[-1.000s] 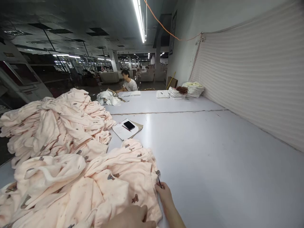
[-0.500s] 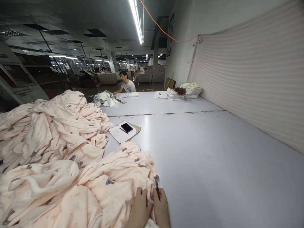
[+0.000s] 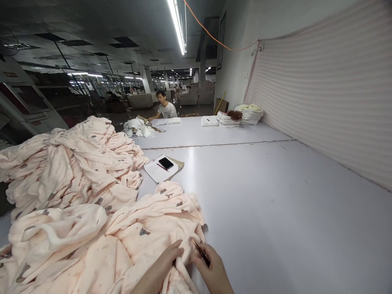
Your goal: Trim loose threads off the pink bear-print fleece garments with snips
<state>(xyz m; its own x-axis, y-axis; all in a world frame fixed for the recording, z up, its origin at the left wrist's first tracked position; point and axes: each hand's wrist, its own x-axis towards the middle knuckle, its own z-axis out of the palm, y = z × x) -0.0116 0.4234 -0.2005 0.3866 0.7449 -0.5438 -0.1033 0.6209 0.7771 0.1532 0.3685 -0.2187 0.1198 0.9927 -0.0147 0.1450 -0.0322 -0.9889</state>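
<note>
**Q:** Where does the cloth lie?

**A:** The pink patterned cloth lies bunched on the table, on the near side of the phone. A pile of similar cloth sits to the left of the phone.

**Q:** What is the state of the fingers?

**A:** On the near side of the phone, the left hand has its fingers closed on a raised fold. The right hand keeps its fingers narrow around a dark pointed tool; whether the tip touches the cloth cannot be told.

**Q:** How does the material handle?

**A:** Judging by its thick, rounded folds, it is soft and limp — it holds no shape. A single edge should lift lightly; the full bunch probably drags. The plush surface should resist slipping, but a point could snag it.

**Q:** Recommended hold?

**A:** Pinch the fold close to the tool tip — thumb opposite fingers. Grip the tool by its body.
</note>
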